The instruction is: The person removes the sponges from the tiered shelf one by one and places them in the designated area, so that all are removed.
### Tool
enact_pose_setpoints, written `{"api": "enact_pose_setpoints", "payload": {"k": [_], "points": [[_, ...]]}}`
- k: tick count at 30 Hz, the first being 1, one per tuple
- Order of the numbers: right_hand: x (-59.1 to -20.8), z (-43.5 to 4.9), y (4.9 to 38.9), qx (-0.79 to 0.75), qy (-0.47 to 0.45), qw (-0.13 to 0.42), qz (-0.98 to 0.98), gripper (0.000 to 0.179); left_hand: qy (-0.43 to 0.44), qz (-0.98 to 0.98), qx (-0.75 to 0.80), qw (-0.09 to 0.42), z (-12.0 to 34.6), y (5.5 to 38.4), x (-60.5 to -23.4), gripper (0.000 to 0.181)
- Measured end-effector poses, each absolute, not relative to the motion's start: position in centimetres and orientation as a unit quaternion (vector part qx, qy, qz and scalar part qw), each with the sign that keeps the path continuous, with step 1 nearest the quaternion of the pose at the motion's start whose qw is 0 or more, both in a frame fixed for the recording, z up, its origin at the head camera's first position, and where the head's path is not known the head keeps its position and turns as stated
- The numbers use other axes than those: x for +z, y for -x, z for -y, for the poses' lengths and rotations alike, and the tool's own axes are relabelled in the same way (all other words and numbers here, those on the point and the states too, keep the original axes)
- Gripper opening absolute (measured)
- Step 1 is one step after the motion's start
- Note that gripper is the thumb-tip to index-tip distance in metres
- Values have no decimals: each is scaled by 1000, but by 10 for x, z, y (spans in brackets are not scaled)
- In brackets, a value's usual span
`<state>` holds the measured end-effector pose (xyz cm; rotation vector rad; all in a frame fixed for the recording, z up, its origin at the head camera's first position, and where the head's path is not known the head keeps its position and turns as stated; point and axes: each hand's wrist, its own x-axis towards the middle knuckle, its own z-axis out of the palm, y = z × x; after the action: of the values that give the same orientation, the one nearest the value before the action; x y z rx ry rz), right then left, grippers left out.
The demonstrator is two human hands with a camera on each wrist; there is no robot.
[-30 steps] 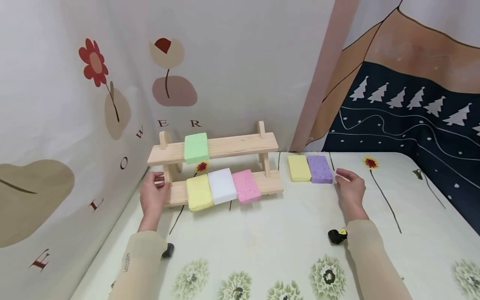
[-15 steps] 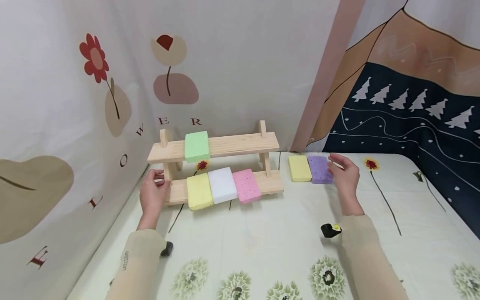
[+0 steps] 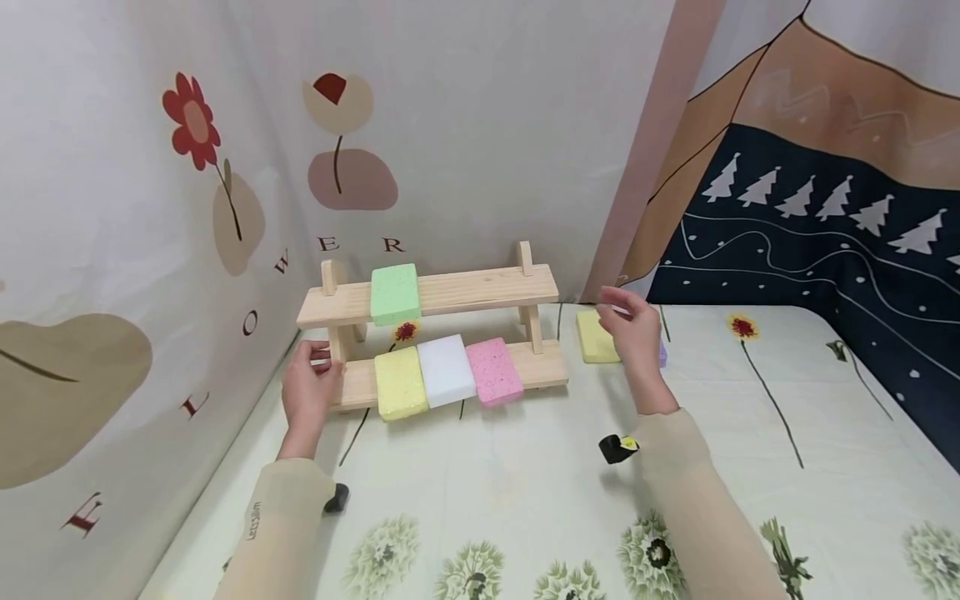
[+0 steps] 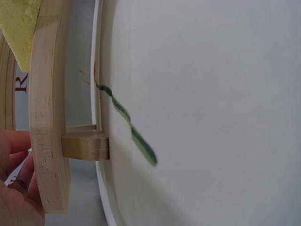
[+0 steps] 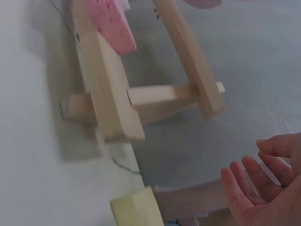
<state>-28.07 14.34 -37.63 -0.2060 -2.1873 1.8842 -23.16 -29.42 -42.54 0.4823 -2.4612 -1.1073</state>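
Note:
A two-tier wooden shelf (image 3: pixel 480 292) stands in the head view. My left hand (image 3: pixel 307 387) holds the left end of its lower plank (image 4: pixel 47 117), with bent fingers at the wood. On that plank lie a yellow sponge (image 3: pixel 401 383), a white sponge (image 3: pixel 447 371) and a pink sponge (image 3: pixel 494 372), side by side. The upper plank bears a green sponge (image 3: pixel 395 294). My right hand (image 3: pixel 633 333), fingers loosely bent and holding nothing, hovers over a second yellow sponge (image 3: pixel 596 337) and a purple sponge (image 3: pixel 663 353), which it mostly hides.
Patterned cloth covers the table (image 3: pixel 495 483). A printed curtain (image 3: pixel 480 125) rises right behind the shelf, with a dark tree-print section (image 3: pixel 810 225) at the right. Small black wrist devices (image 3: pixel 617 448) stick out beside the sleeves.
My right hand has moved left, from beside the purple sponge to above it and near the loose yellow one. The left hand stays at the shelf's end. The sponges have not moved.

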Motion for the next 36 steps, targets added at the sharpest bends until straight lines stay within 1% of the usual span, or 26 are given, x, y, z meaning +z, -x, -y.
{"api": "enact_pose_setpoints", "payload": {"k": [13, 22, 36], "points": [[-363, -92, 286, 662, -9, 119, 740, 33, -173, 882, -394, 195, 293, 232, -426, 42], [-357, -65, 282, 653, -44, 91, 750, 35, -174, 880, -397, 195, 294, 232, -426, 41], [-353, -28, 276, 629, -108, 35, 769, 43, -171, 879, -398, 198, 293, 231, -425, 41]]}}
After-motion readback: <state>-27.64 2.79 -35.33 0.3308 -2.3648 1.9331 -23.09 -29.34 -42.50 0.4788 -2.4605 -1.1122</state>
